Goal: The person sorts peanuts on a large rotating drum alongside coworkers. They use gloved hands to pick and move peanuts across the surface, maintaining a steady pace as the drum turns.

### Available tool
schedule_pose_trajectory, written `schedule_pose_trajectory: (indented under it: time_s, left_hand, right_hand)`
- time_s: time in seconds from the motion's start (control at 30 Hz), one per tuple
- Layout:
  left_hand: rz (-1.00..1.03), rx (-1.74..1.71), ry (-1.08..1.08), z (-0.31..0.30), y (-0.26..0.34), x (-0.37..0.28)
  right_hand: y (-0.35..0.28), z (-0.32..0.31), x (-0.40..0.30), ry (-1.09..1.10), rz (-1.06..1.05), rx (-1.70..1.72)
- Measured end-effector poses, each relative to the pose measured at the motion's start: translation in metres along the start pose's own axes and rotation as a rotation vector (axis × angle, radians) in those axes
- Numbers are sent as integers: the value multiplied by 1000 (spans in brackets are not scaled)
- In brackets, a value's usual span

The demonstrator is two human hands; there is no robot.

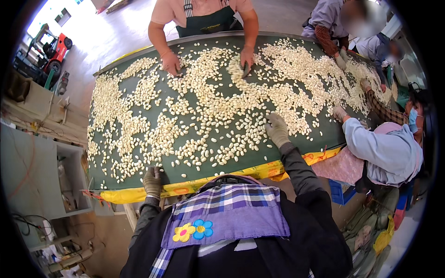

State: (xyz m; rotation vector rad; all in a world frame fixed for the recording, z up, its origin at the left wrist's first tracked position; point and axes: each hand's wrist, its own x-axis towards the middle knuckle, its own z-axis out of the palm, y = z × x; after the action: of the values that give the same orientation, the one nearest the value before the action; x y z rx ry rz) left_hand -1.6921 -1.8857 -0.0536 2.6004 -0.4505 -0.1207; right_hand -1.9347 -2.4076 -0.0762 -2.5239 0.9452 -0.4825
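Pale white beans (163,133) lie scattered in loose heaps over a long sorting table with a dark green surface (215,166). My left hand (152,183), in a greyish knit glove, rests at the table's near edge, its fingertips beside a few beans; how far its fingers are closed is unclear. Farther in and to the right, my gloved right hand (277,131) lies low at the edge of a bean patch. Its fingers point left, somewhat apart, and no bean shows in its grasp.
Across the table, a person's bare hands (245,59) work among the beans. At right, a masked co-worker's gloved hand (339,113) reaches in; others stand beyond. Yellow printed sheeting (250,172) lines the near edge. A blue crate (339,191) and red forklift (55,52) stand on the floor.
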Motion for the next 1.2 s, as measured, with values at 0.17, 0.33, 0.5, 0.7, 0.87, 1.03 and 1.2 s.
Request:
schedule_pose_trajectory:
  time_s: [0.17, 0.33, 0.5, 0.7, 0.87, 1.03, 1.2]
  left_hand:
    - [22, -58, 28, 12, 0, -4]
    - [9, -22, 34, 15, 22, -9]
    - [13, 19, 36, 24, 34, -15]
    - [13, -21, 33, 31, 53, -20]
    - [-36, 23, 1, 42, 60, -21]
    - [-37, -27, 18, 47, 72, -27]
    - [-62, -81, 3, 50, 93, -32]
  right_hand:
    - [-60, 7, 65, -76, -74, 70]
    - [-75, 13, 118, -414, 3, -392]
    - [-92, -2, 125, -569, 15, -354]
    - [-35, 20, 85, -573, 464, 1147]
    - [-66, 47, 92, -340, -62, 390]
    - [-119, 43, 112, -591, -70, -273]
    - [-89, 41, 103, -509, -149, 6]
